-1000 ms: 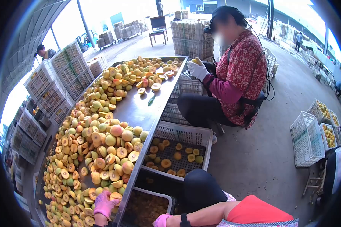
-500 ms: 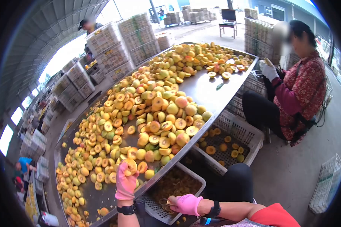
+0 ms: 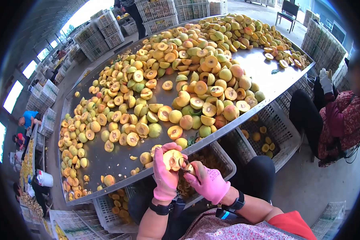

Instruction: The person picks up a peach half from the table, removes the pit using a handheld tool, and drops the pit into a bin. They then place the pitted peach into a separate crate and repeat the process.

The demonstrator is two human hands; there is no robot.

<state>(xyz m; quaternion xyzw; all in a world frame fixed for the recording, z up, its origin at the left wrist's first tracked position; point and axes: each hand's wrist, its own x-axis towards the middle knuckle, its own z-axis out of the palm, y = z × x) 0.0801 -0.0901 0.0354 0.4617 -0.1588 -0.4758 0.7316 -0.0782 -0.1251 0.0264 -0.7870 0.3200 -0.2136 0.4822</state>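
The pink-gloved left hand [image 3: 165,178] curled its fingers around a halved, round yellow fruit [image 3: 171,159], just beside the grey metal table [image 3: 284,82]; the pink-gloved right hand [image 3: 209,183] pinched a dark, looped tool [image 3: 182,162] at the cut face; coring, seemingly; next called for steadiness.

Worktable [image 3: 254,62]: smooth, glossy metal. Latticed crate [image 3: 286,124]: matt plastic. Gloves [image 3: 212,186]: matt, cloth-like. Fruit half [image 3: 172,159]: smooth-cut face.

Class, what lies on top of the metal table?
Fruit, much of it halved, is heaped across the metal table, with bare patches showing. It covers its own lower layers and the metal beneath.
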